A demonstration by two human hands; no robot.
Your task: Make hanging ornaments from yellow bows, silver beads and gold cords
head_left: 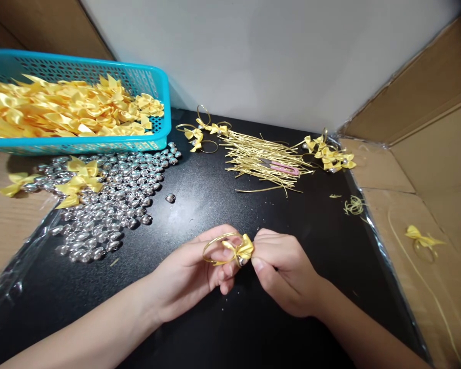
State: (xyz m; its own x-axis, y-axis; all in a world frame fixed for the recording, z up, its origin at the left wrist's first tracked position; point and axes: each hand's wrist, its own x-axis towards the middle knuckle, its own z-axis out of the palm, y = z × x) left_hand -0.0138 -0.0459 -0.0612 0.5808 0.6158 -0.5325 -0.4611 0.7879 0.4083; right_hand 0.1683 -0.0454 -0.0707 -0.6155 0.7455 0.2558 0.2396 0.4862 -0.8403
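My left hand (pixel 200 271) is closed around a gold wire ring (pixel 207 247) with a yellow ribbon bow (pixel 243 249) on it. Below the bow shows a small silver bead (pixel 243 261). At the bow's right side my right hand (pixel 282 269) is curled, thumb against the forefinger, pinching at its end. What exactly lies between those right fingertips is hidden. Both hands are over the front middle of the black table (pixel 184 328).
A blue basket (pixel 80 141) full of yellow bows stands at back left, above scattered silver beads (pixel 111 205). Gold wire strips (pixel 249 159) lie behind the hands, with pink-handled snippers (pixel 286 168) on top. Ringed bows (pixel 332 155) sit at back right, near thread scraps (pixel 354 205).
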